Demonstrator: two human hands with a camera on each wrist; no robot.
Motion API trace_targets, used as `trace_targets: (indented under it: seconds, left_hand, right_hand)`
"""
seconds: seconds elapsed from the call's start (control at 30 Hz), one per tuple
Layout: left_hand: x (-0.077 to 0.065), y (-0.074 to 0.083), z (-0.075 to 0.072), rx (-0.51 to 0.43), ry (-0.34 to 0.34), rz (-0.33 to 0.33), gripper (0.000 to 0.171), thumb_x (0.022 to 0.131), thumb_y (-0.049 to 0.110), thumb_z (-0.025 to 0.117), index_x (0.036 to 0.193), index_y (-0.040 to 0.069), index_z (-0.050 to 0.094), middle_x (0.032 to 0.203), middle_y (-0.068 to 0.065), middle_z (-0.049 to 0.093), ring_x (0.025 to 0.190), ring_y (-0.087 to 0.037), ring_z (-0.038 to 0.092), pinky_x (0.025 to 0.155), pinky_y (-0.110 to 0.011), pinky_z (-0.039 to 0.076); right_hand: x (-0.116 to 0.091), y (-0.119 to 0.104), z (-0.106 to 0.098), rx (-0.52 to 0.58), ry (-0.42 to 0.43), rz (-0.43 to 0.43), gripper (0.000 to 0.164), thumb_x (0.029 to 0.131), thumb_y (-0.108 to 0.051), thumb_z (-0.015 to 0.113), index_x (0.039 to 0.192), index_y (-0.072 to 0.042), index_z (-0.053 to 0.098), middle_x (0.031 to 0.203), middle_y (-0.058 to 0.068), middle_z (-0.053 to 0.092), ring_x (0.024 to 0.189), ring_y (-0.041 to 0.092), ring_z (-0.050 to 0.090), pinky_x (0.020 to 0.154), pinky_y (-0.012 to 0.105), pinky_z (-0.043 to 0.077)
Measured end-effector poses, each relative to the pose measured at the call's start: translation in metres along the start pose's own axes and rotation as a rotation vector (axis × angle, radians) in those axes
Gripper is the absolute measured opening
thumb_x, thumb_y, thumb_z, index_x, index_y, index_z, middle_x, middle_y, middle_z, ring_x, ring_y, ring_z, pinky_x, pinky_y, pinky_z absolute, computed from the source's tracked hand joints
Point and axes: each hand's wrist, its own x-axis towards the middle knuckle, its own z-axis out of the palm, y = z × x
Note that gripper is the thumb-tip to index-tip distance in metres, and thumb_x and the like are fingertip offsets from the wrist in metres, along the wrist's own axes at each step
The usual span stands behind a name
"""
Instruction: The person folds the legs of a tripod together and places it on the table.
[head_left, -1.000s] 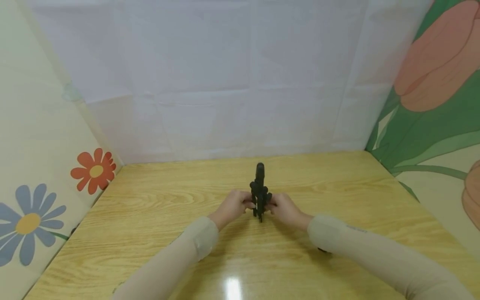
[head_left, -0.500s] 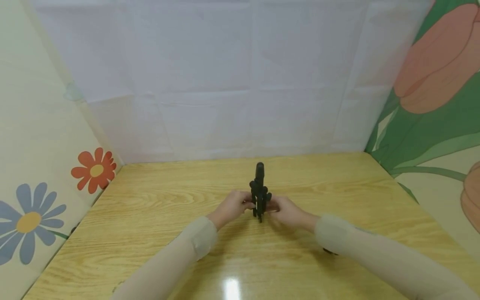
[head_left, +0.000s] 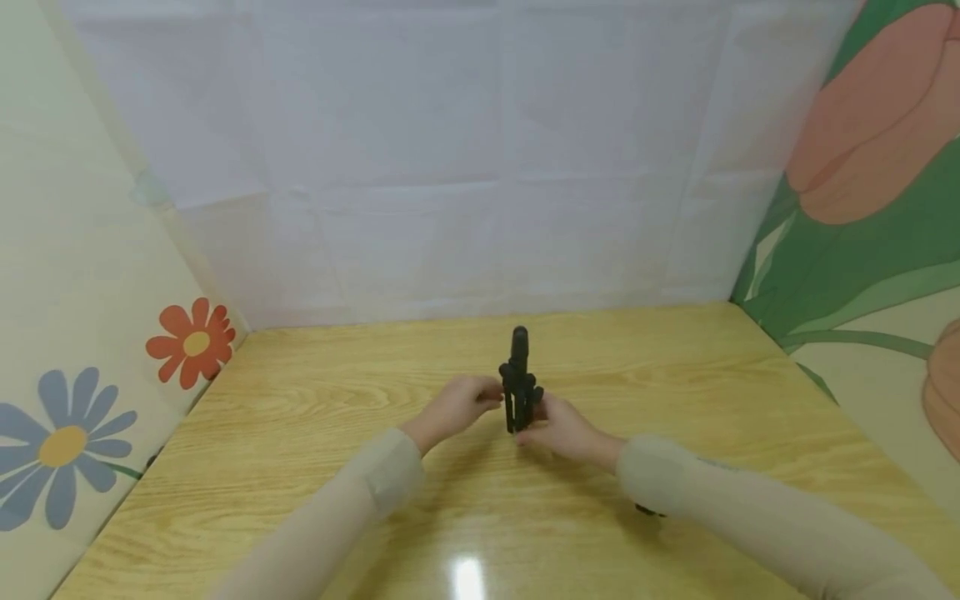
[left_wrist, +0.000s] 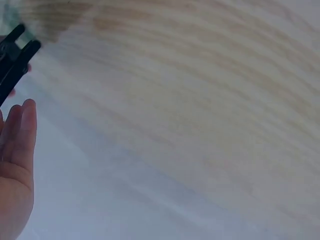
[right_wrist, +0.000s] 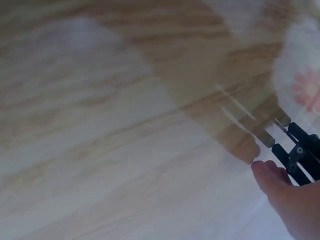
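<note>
A black mini tripod (head_left: pixel 519 375) with side knobs and slim legs stands upright on the table, a thick rounded post pointing up. My right hand (head_left: pixel 566 432) holds it low on the right side, thumb in front near the foot of a leg and fingers partly hidden behind. Just left of the tripod is my left hand (head_left: pixel 459 408), its fingertips close to the legs. In the left wrist view the left fingers (left_wrist: pixel 24 130) are straight, with a gap to the tripod (left_wrist: pixel 14 62). The right wrist view shows the leg ends of the tripod (right_wrist: pixel 300 155) beyond the right thumb.
The wood-grain table (head_left: pixel 315 375) is glossy, with a bright reflection near the front. A small dark object (head_left: pixel 648 510) is partly hidden under the right sleeve. White sheeting (head_left: pixel 390 167) hangs behind, and flower-printed panels (head_left: pixel 862 250) flank both sides.
My left hand has let go of the tripod and drawn slightly left. My right thumb has moved lower and further in front of the legs, covering the front leg end. The tripod stays in place.
</note>
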Motion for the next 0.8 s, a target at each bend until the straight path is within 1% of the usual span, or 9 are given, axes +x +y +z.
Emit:
trace_targets:
  seconds: [0.07, 0.2, 0.37, 0.47, 0.57, 0.63, 0.67, 0.7, 0.8]
  left_hand:
    - [-0.001, 0.002, -0.006, 0.019, 0.0, -0.005, 0.021, 0.094, 0.0, 0.061, 0.113, -0.006, 0.066, 0.107, -0.018, 0.069, 0.1, -0.031, 0.067, 0.086, -0.037, 0.054]
    - [-0.004, 0.009, -0.021, 0.009, 0.004, -0.059, 0.027, 0.097, 0.002, 0.058, 0.122, -0.006, 0.061, 0.112, -0.019, 0.068, 0.105, -0.031, 0.065, 0.09, -0.04, 0.052]
    - [-0.005, 0.021, -0.039, -0.09, 0.05, -0.131, 0.034, 0.1, 0.009, 0.056, 0.132, -0.003, 0.055, 0.121, -0.018, 0.064, 0.112, -0.03, 0.061, 0.094, -0.043, 0.05]
    - [-0.003, 0.029, -0.047, -0.139, 0.081, -0.13, 0.037, 0.101, 0.014, 0.054, 0.135, -0.002, 0.053, 0.126, -0.017, 0.062, 0.114, -0.03, 0.06, 0.094, -0.043, 0.049]
    - [-0.001, 0.039, -0.054, -0.201, 0.093, -0.129, 0.042, 0.102, 0.02, 0.053, 0.139, 0.0, 0.05, 0.132, -0.016, 0.058, 0.118, -0.029, 0.057, 0.097, -0.044, 0.047]
    - [0.001, 0.046, -0.057, -0.225, 0.089, -0.129, 0.045, 0.103, 0.025, 0.052, 0.142, 0.004, 0.047, 0.135, -0.014, 0.056, 0.122, -0.028, 0.055, 0.099, -0.046, 0.046]
    - [0.002, 0.05, -0.059, -0.232, 0.085, -0.128, 0.047, 0.103, 0.027, 0.051, 0.144, 0.006, 0.046, 0.136, -0.013, 0.055, 0.123, -0.028, 0.054, 0.1, -0.046, 0.045]
    - [0.003, 0.053, -0.06, -0.234, 0.081, -0.128, 0.048, 0.102, 0.03, 0.052, 0.145, 0.008, 0.045, 0.137, -0.013, 0.055, 0.124, -0.028, 0.053, 0.1, -0.047, 0.044]
    - [0.008, 0.063, -0.065, -0.201, 0.056, -0.115, 0.053, 0.101, 0.035, 0.054, 0.147, 0.014, 0.042, 0.139, -0.01, 0.054, 0.125, -0.026, 0.052, 0.1, -0.048, 0.044]
  right_hand:
    - [0.0, -0.001, 0.001, 0.006, 0.014, 0.02, 0.049, 0.083, -0.004, 0.077, 0.126, 0.005, 0.056, 0.113, 0.018, 0.067, 0.108, 0.035, 0.062, 0.097, 0.052, 0.044]
    - [-0.001, -0.005, 0.002, 0.023, 0.039, 0.04, 0.051, 0.083, -0.004, 0.076, 0.128, 0.007, 0.055, 0.117, 0.022, 0.064, 0.112, 0.039, 0.059, 0.099, 0.053, 0.043]
    - [0.0, -0.006, 0.005, 0.034, 0.088, 0.074, 0.051, 0.082, -0.003, 0.077, 0.127, 0.006, 0.055, 0.118, 0.022, 0.064, 0.113, 0.039, 0.059, 0.1, 0.052, 0.043]
    - [-0.001, -0.006, 0.006, 0.038, 0.108, 0.072, 0.05, 0.082, -0.002, 0.077, 0.126, 0.006, 0.055, 0.118, 0.021, 0.064, 0.112, 0.039, 0.06, 0.099, 0.052, 0.043]
    - [-0.001, -0.005, 0.007, 0.056, 0.111, 0.058, 0.05, 0.083, -0.001, 0.075, 0.127, 0.007, 0.054, 0.119, 0.022, 0.063, 0.113, 0.04, 0.059, 0.099, 0.051, 0.044]
    - [-0.002, -0.004, 0.008, 0.06, 0.117, 0.038, 0.05, 0.083, -0.001, 0.075, 0.128, 0.008, 0.053, 0.119, 0.022, 0.063, 0.113, 0.04, 0.058, 0.099, 0.051, 0.045]
    - [-0.002, -0.004, 0.008, 0.067, 0.119, 0.031, 0.05, 0.084, -0.001, 0.074, 0.128, 0.007, 0.052, 0.119, 0.022, 0.063, 0.114, 0.04, 0.058, 0.099, 0.05, 0.045]
    - [-0.003, -0.004, 0.008, 0.052, 0.118, 0.014, 0.049, 0.084, -0.001, 0.074, 0.127, 0.009, 0.052, 0.118, 0.023, 0.063, 0.113, 0.041, 0.059, 0.097, 0.05, 0.046]
    - [-0.004, -0.004, 0.009, 0.052, 0.126, -0.007, 0.049, 0.084, 0.0, 0.073, 0.127, 0.009, 0.051, 0.117, 0.023, 0.063, 0.111, 0.041, 0.059, 0.095, 0.049, 0.047]
